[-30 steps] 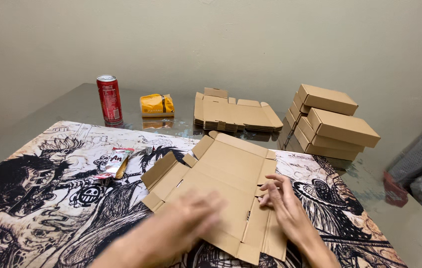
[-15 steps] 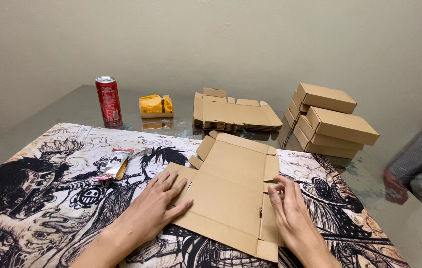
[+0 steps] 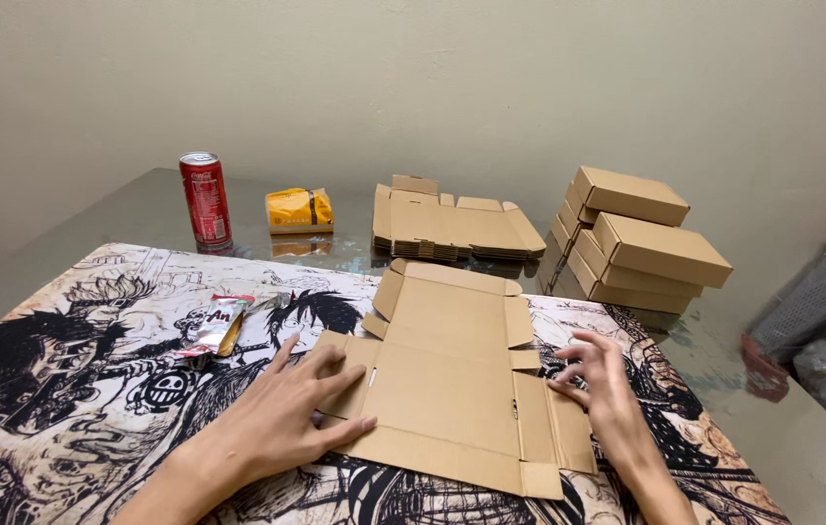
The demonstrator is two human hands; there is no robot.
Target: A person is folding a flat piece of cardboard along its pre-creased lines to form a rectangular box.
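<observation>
A flat, unfolded brown cardboard box blank (image 3: pixel 452 379) lies on a black-and-white printed mat (image 3: pixel 72 389). My left hand (image 3: pixel 286 413) rests palm down on the blank's left flap, fingers spread. At the blank's right side flap, my right hand (image 3: pixel 597 384) has its fingertips curled against the edge. Neither hand grips anything.
A stack of flat box blanks (image 3: pixel 452 226) lies behind on the glass table (image 3: pixel 131 209). Folded brown boxes (image 3: pixel 641 238) are piled at the back right. A red drink can (image 3: pixel 204 199), a yellow packet (image 3: pixel 299 210) and a small snack wrapper (image 3: pixel 218 323) sit to the left.
The blank has been turned and laid flat on the mat. My left hand has moved from the near edge onto the left flap; my right hand has stayed at the right flap.
</observation>
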